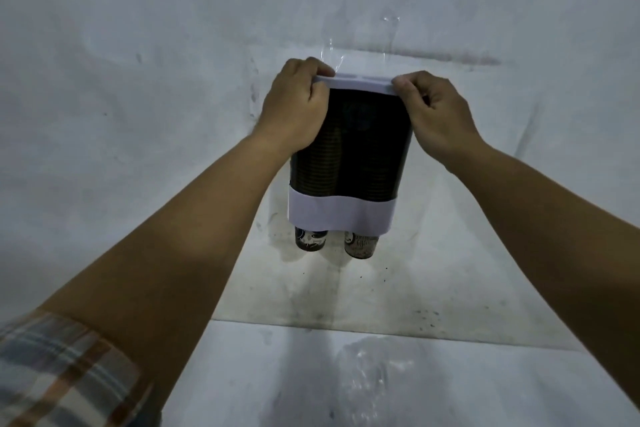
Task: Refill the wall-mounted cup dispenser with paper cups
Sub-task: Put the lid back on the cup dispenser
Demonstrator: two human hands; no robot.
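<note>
The wall-mounted cup dispenser [360,152] hangs on the white wall, with a dark see-through body and a white band at its bottom. Stacked paper cups show through the dark front. Two printed cups [311,240] [361,246] stick out below the band. A white lid [360,82] lies across the dispenser's top. My left hand [294,107] pinches the lid's left end, thumb on top. My right hand [438,111] pinches its right end. Both hands partly cover the dispenser's upper corners.
A crumpled clear plastic wrapper [377,378] lies on the white ledge [485,392] below the dispenser. Clear tape or film [332,55] sticks to the wall just above the lid. The wall is scuffed and stained around the dispenser.
</note>
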